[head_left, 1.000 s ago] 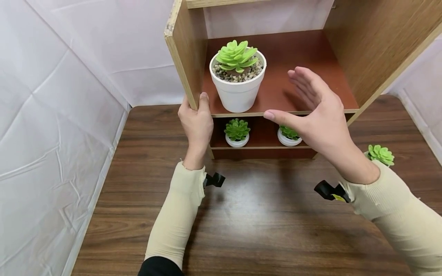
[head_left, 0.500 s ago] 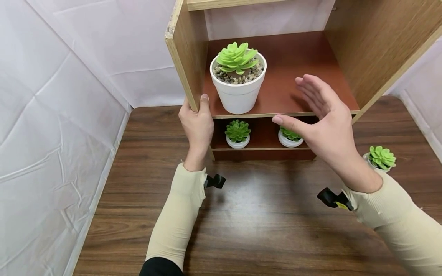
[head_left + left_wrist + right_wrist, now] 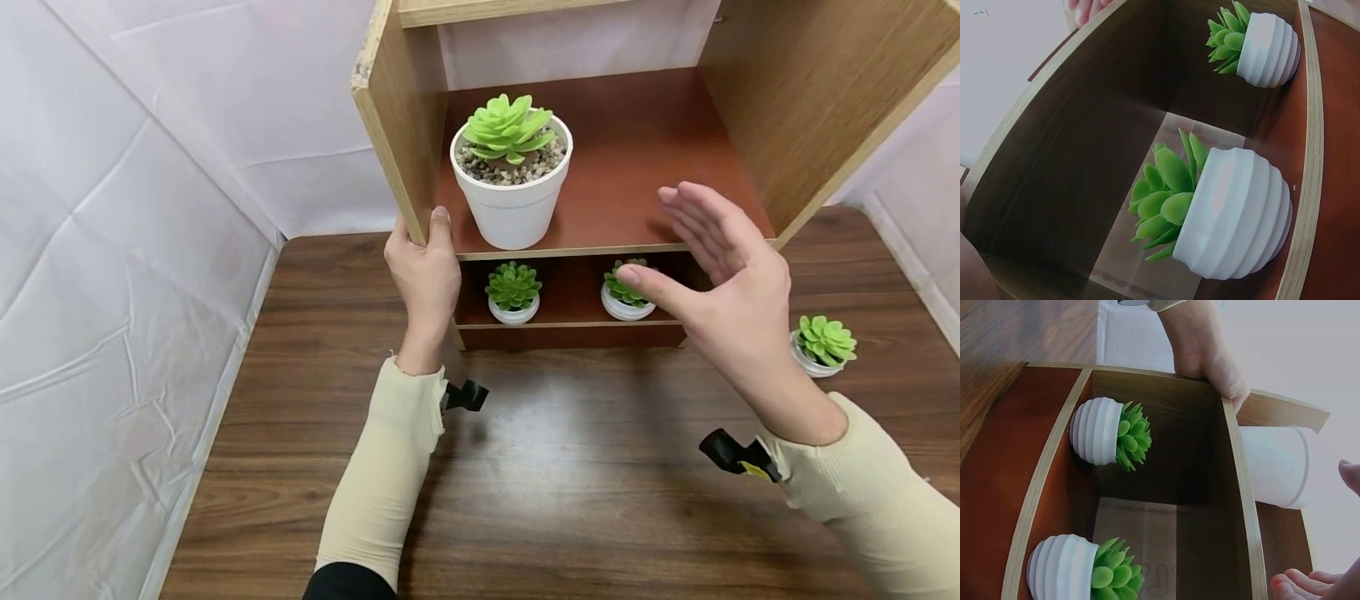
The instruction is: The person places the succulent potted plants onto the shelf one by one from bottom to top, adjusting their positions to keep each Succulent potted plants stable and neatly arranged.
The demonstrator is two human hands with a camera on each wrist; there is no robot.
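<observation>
My left hand [image 3: 426, 275] grips the front edge of the left side panel [image 3: 407, 125] of a wooden shelf unit, thumb on the inner side. Beside it, a large green succulent in a smooth white pot [image 3: 513, 208] stands upright on the reddish-brown middle shelf [image 3: 637, 142], near its front. My right hand [image 3: 742, 287] hovers before the shelf's right front, holding nothing, thumb spread from straight fingers. Two small succulents in ribbed white pots stand in the low compartment: the left one [image 3: 1232, 212] and the right one [image 3: 1063, 569].
On the wooden table [image 3: 547, 467], right of the shelf unit, sits another small potted succulent [image 3: 825, 342], close to my right wrist. The unit's right side panel [image 3: 817, 100] rises behind my right hand. A white sheet [image 3: 150, 208] hangs along the left.
My right hand has drawn away from the large pot, rightward and toward me, uncovering more of the small succulent on the table. My left hand keeps its grip on the panel.
</observation>
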